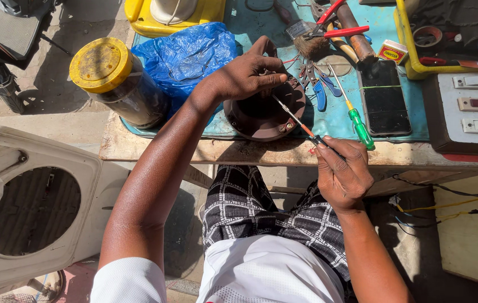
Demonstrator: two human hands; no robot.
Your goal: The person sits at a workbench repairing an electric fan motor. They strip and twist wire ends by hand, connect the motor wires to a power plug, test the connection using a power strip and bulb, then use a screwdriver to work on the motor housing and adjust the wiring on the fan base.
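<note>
A round brown motor housing (261,115) lies on the teal mat (334,118) at the bench's front edge. My left hand (247,76) rests on its top rim, fingers pinched where the screwdriver's tip meets the housing. My right hand (341,171) grips the handle of a thin orange-shafted screwdriver (295,119), whose blade slants up-left to the housing's rim beneath my left fingers.
A green-handled screwdriver (357,120), blue-handled pliers (317,90), red-handled pliers (337,25), a brush (312,45) and a dark phone (383,95) lie on the mat. A yellow-lidded jar (112,78) and blue plastic bag (185,53) sit left; a switch board (472,106) sits right. A white cooler casing (31,207) stands lower left.
</note>
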